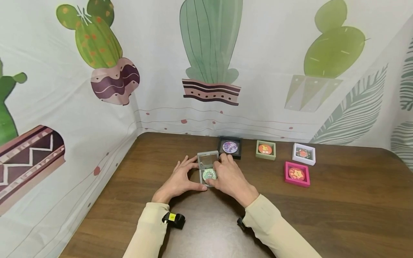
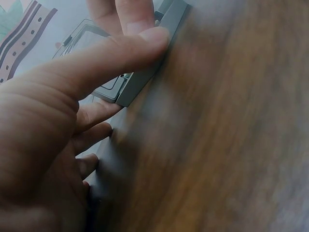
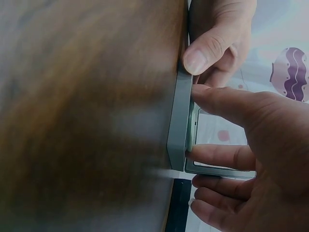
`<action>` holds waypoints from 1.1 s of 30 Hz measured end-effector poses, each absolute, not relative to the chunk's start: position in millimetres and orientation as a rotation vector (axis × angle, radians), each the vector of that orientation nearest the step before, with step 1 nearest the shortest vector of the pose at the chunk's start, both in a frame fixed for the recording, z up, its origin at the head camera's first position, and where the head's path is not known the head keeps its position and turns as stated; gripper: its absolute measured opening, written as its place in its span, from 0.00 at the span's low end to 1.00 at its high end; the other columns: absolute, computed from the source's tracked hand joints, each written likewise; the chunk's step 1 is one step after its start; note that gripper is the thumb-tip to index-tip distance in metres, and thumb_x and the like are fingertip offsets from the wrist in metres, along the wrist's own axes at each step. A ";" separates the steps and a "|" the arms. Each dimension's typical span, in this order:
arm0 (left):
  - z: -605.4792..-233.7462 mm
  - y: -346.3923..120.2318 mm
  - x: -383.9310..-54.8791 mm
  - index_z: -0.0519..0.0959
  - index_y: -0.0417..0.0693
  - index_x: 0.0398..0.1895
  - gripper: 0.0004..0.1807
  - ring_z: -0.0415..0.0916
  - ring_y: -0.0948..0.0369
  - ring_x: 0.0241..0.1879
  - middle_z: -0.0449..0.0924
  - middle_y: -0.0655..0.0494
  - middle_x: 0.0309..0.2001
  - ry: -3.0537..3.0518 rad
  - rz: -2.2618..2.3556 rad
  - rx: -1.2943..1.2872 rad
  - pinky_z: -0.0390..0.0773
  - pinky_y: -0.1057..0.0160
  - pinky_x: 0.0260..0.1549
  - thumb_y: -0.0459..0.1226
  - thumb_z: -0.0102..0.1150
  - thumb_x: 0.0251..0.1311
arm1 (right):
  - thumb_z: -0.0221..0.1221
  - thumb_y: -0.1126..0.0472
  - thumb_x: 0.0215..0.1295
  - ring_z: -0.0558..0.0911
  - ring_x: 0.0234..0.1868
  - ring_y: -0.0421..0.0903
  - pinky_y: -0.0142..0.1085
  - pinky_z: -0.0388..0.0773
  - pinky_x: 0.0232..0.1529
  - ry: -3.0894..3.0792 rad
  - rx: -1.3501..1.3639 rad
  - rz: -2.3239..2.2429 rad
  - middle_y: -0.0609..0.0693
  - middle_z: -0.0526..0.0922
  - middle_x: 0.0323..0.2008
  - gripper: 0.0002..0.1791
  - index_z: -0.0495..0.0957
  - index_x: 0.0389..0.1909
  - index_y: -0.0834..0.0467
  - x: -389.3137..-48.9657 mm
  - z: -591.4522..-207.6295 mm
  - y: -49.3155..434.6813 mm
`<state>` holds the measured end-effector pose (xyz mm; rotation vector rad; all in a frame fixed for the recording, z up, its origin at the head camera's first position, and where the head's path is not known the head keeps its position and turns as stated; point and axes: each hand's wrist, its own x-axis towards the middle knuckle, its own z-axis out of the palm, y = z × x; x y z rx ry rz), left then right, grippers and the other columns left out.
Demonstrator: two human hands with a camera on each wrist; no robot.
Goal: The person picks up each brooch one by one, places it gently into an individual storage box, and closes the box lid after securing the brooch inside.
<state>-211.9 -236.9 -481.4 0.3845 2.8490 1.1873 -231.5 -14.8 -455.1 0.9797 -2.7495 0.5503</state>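
Note:
On the table, a grey hinged display frame [image 1: 208, 153] lies unfolded, its clear-windowed lid raised at the far side. A green round badge [image 1: 209, 174] sits in the near half. My left hand [image 1: 180, 181] holds the frame, thumb on the near edge and fingers at the left side. The right hand [image 1: 232, 177] has its thumb and index finger on opposite edges of the badge. In the right wrist view, the badge [image 3: 191, 130] shows only as a thin green edge between thumb and finger, and the other fingers are behind the lid.
A black frame [image 1: 238, 152] with a purple badge stands just beyond the right hand. Further right are a green frame [image 1: 266, 156], a white frame [image 1: 304, 160] and a pink frame [image 1: 297, 182], each with a round badge. A cactus-print cloth [image 1: 155, 71] borders the table's back and left.

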 end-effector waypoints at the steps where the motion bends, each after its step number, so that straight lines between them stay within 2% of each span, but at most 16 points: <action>1: -481.6 -237.0 -212.0 0.81 0.39 0.63 0.43 0.39 0.42 0.84 0.60 0.45 0.81 2.849 1.189 0.386 0.34 0.40 0.79 0.51 0.85 0.45 | 0.79 0.46 0.58 0.70 0.41 0.55 0.46 0.76 0.45 -2.752 0.978 0.550 0.58 0.74 0.42 0.25 0.83 0.37 0.63 -231.4 -454.9 -14.9; 9: -482.7 -237.9 -212.4 0.81 0.40 0.62 0.42 0.40 0.40 0.83 0.61 0.44 0.81 2.849 1.195 0.404 0.34 0.37 0.79 0.50 0.85 0.45 | 0.78 0.44 0.60 0.71 0.44 0.54 0.47 0.77 0.48 -2.851 0.960 0.679 0.56 0.74 0.43 0.26 0.83 0.39 0.63 -230.2 -447.8 -12.6; 13: -482.5 -238.1 -212.3 0.81 0.39 0.62 0.42 0.40 0.40 0.83 0.61 0.44 0.81 2.852 1.189 0.403 0.34 0.38 0.79 0.51 0.85 0.45 | 0.77 0.42 0.61 0.75 0.43 0.51 0.46 0.79 0.45 -2.960 0.808 0.931 0.54 0.76 0.43 0.29 0.80 0.45 0.63 -232.3 -437.7 -7.0; 17: -482.1 -237.8 -212.2 0.81 0.39 0.62 0.43 0.40 0.41 0.83 0.61 0.45 0.81 2.855 1.182 0.394 0.34 0.39 0.79 0.52 0.86 0.45 | 0.73 0.42 0.66 0.82 0.43 0.50 0.47 0.82 0.45 -2.930 0.620 1.225 0.56 0.81 0.49 0.33 0.77 0.58 0.64 -238.4 -436.4 -1.4; 22: -482.0 -237.8 -211.5 0.81 0.39 0.63 0.44 0.40 0.42 0.84 0.61 0.45 0.81 2.853 1.181 0.387 0.34 0.41 0.80 0.52 0.86 0.45 | 0.65 0.42 0.74 0.84 0.57 0.55 0.54 0.82 0.57 -2.835 0.555 1.549 0.60 0.83 0.59 0.37 0.72 0.73 0.61 -245.1 -442.6 -1.4; 25: -481.6 -237.6 -211.2 0.81 0.39 0.63 0.44 0.41 0.42 0.83 0.61 0.45 0.81 2.853 1.186 0.386 0.34 0.40 0.79 0.52 0.86 0.44 | 0.61 0.42 0.77 0.83 0.59 0.55 0.54 0.80 0.60 -2.805 0.553 1.661 0.58 0.85 0.57 0.32 0.74 0.72 0.58 -247.0 -446.6 -2.2; 29: -480.6 -237.0 -210.9 0.81 0.39 0.62 0.43 0.41 0.42 0.83 0.62 0.45 0.80 2.851 1.192 0.379 0.34 0.40 0.79 0.51 0.86 0.44 | 0.58 0.44 0.80 0.85 0.56 0.54 0.51 0.83 0.57 -2.763 0.514 1.828 0.57 0.85 0.56 0.25 0.80 0.66 0.56 -248.0 -450.3 -1.2; 33: -480.2 -236.6 -211.0 0.81 0.37 0.62 0.44 0.41 0.42 0.83 0.62 0.44 0.80 2.853 1.185 0.370 0.35 0.40 0.80 0.52 0.86 0.44 | 0.56 0.41 0.81 0.87 0.53 0.53 0.49 0.83 0.57 -2.757 0.489 1.918 0.56 0.85 0.58 0.25 0.83 0.63 0.56 -248.4 -451.5 0.1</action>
